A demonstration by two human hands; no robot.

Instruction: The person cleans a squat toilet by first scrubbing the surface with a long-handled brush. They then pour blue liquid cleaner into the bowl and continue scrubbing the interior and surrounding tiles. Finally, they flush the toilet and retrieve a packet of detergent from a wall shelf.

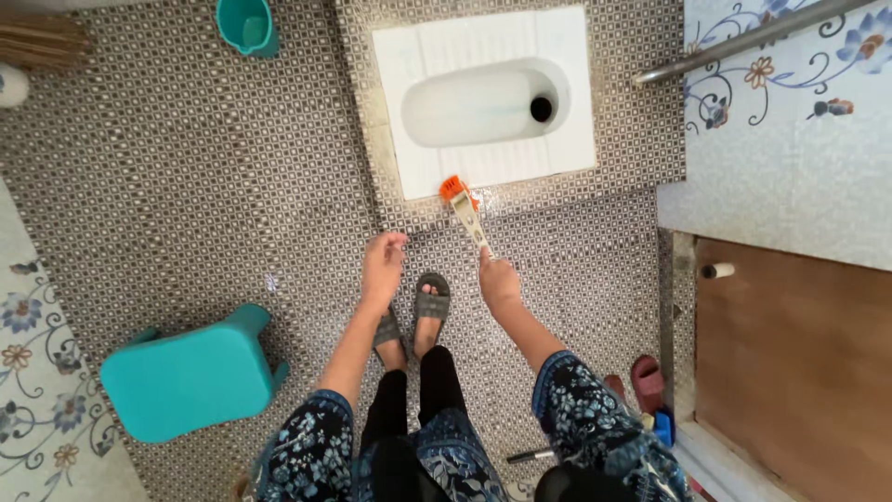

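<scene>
My right hand [498,279] grips the pale handle of a scrubbing brush [465,210]. Its orange bristle head rests at the near edge of a white squat toilet pan [483,158] set in the patterned floor. My left hand [383,266] hangs free beside it, fingers loosely apart, holding nothing, just above my feet in dark sandals [433,299]. Both forearms reach forward from dark floral sleeves.
A teal plastic stool [190,376] stands to the left on the small-patterned tile floor [186,186]. A teal mug [247,24] sits at the top. Floral wall tiles and a metal pipe [743,39] are at the right, with a brown wooden door [790,363] below.
</scene>
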